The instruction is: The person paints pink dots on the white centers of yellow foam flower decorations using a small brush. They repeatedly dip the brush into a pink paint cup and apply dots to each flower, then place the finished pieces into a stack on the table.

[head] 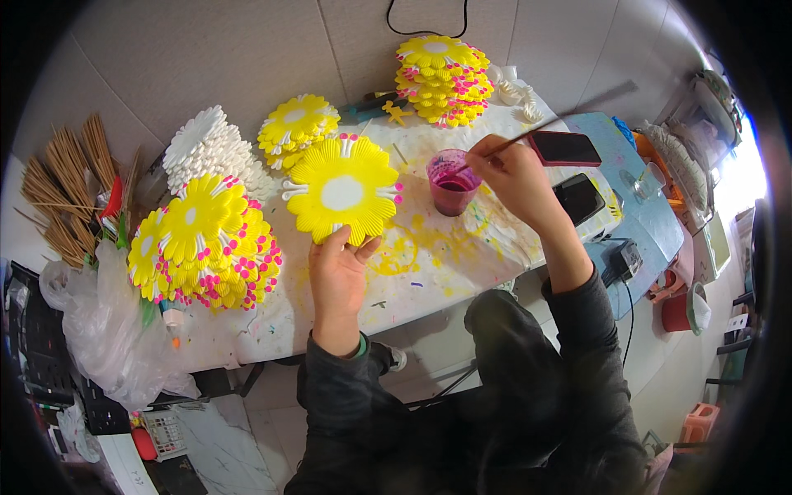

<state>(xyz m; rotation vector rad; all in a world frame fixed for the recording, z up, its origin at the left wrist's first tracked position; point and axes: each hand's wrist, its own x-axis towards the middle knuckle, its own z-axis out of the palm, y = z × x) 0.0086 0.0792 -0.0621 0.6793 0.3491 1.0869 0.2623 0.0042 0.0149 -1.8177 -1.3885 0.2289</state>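
Observation:
My left hand grips the lower edge of a yellow flower-shaped piece with a white centre. Pink dots mark its stamen tips at the top and right, while those on its left are white. In my right hand is a thin paintbrush, its handle slanting up to the right. The brush's lower end reaches into a cup of magenta paint, and its bristles are hidden. The cup stands on the paint-stained white table cover.
Painted flower stacks stand at the left, back and back right. White unpainted pieces are piled behind the left stack. Two phones lie right of the cup. A plastic bag hangs at the table's left end.

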